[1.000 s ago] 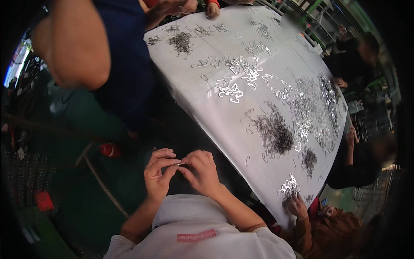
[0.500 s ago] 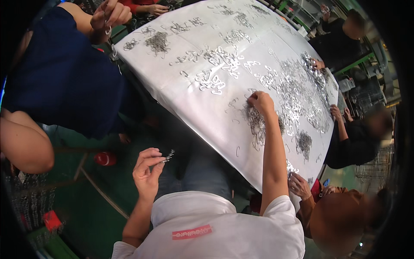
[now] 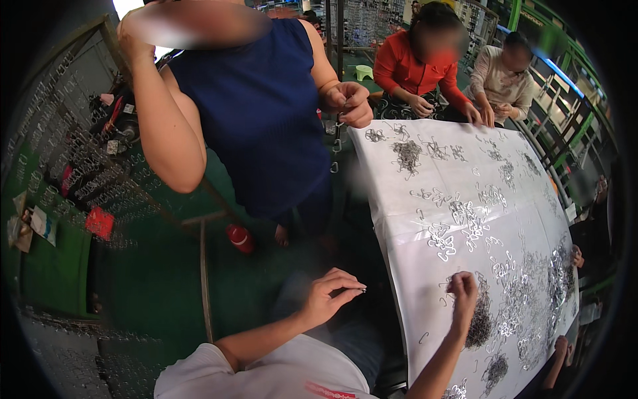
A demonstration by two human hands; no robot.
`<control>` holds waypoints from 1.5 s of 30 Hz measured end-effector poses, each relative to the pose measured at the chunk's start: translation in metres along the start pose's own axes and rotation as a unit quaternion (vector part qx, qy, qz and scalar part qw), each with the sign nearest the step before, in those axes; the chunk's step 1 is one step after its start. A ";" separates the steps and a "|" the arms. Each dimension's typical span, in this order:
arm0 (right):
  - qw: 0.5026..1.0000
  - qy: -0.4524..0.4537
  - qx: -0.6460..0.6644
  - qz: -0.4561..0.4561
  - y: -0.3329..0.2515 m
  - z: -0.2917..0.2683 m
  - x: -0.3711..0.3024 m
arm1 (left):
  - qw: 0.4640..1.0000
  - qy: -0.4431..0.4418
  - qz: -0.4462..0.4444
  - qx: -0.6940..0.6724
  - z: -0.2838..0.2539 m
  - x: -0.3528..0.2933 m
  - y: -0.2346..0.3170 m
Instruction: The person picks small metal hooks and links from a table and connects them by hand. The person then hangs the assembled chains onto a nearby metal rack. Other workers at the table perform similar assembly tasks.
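Observation:
My left hand (image 3: 329, 296) is off the table's near-left edge, above the floor. Its thumb and fingers pinch small metal hooks (image 3: 362, 290), of which only the ends show. Over the white-covered table (image 3: 419, 279), my right hand (image 3: 463, 292) has its fingers curled together at the upper edge of a dark pile of wire hooks (image 3: 478, 322). Whatever it grips, if anything, is hidden by the fingers. Shinier bent hooks (image 3: 438, 239) lie loosely scattered farther up the table, and another dark heap (image 3: 495, 369) lies nearer to me.
A person in a navy sleeveless top (image 3: 259, 106) stands at the table's far-left corner. Two more people, in red (image 3: 422, 63) and in a pale top (image 3: 498, 73), work along the far side. Wire racks (image 3: 93, 159) hung with hooks stand left; a red container (image 3: 240, 238) is on the floor.
My view has swung to the left, bringing the navy-topped person and the racks more fully in. My left hand has turned, its fingers now pointing right. My right hand stays by the dark pile.

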State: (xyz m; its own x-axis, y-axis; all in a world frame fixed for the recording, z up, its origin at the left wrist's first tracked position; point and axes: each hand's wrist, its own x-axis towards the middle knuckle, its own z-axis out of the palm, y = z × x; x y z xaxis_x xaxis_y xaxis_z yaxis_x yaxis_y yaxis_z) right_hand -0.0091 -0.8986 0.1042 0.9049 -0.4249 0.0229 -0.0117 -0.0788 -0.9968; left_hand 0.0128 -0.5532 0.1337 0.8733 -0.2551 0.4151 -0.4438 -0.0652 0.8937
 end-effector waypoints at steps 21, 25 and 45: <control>0.971 -0.104 0.207 0.063 -0.067 0.162 -0.111 | 0.998 0.058 -0.006 0.023 0.016 -0.006 0.009; 0.972 -0.094 0.208 0.062 -0.069 0.160 -0.110 | 0.998 0.054 -0.003 0.022 0.017 -0.005 0.007; 0.995 -0.022 0.052 -0.084 -0.053 0.148 -0.113 | 0.973 -0.129 0.139 0.135 0.136 0.145 -0.121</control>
State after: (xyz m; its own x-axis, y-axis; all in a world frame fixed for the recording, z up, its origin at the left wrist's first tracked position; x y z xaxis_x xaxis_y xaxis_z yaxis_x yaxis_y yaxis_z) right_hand -0.0477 -0.7133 0.1433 0.9085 -0.3729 0.1886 0.1834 -0.0497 -0.9818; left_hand 0.1659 -0.7133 0.0628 0.6477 -0.5307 0.5467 -0.7226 -0.2005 0.6616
